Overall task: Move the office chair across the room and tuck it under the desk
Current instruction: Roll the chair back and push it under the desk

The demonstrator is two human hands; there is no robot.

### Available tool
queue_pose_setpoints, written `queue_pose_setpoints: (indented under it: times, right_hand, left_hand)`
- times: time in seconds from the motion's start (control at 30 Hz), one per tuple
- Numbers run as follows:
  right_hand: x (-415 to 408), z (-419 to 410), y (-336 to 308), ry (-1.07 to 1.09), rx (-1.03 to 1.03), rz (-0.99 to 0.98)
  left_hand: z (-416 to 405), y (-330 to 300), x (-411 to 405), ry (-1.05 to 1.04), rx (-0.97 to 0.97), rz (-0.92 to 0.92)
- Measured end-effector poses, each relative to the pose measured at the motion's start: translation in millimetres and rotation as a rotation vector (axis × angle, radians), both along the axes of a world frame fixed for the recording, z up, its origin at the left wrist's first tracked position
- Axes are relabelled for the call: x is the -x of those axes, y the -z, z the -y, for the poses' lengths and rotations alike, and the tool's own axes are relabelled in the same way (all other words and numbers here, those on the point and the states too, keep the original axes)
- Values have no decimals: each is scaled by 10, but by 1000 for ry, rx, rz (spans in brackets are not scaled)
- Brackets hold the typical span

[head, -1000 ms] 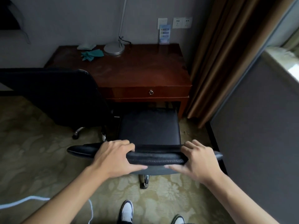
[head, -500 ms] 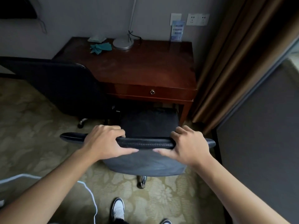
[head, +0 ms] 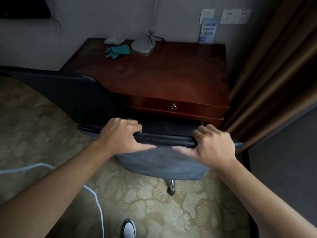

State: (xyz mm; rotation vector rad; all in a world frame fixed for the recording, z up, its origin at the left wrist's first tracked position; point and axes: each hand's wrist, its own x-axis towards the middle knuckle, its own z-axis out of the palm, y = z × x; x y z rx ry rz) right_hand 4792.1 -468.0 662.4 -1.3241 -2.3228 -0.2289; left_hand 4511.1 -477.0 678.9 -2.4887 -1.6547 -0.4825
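A black office chair (head: 164,162) stands directly in front of me, backrest toward me. My left hand (head: 121,134) grips the top edge of the backrest left of centre, and my right hand (head: 212,145) grips it right of centre. The seat is almost wholly hidden beneath the dark red wooden desk (head: 168,78), just under its drawer. One chrome caster leg (head: 171,186) shows below the backrest.
A second black chair (head: 68,93) stands at the desk's left corner, close to mine. Brown curtains (head: 274,74) and a grey wall panel (head: 283,160) close off the right. A lamp base (head: 143,46), green cloths (head: 118,51) and a card stand (head: 207,30) sit on the desk. A white cable (head: 96,200) lies on the carpet.
The chair has rolled forward with both hands on its backrest, and its seat has slid under the desk. I have stepped closer to the desk.
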Motion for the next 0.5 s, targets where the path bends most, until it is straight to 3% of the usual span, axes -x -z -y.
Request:
queue_pose_setpoints:
  times: [0.23, 0.5]
  right_hand:
    - [-70, -853, -9, 9, -51, 18]
    - [-127, -1208, -70, -46, -65, 37]
  left_hand:
    - [-866, -8, -60, 0, -16, 10]
    - [-1099, -32, -102, 31, -44, 25]
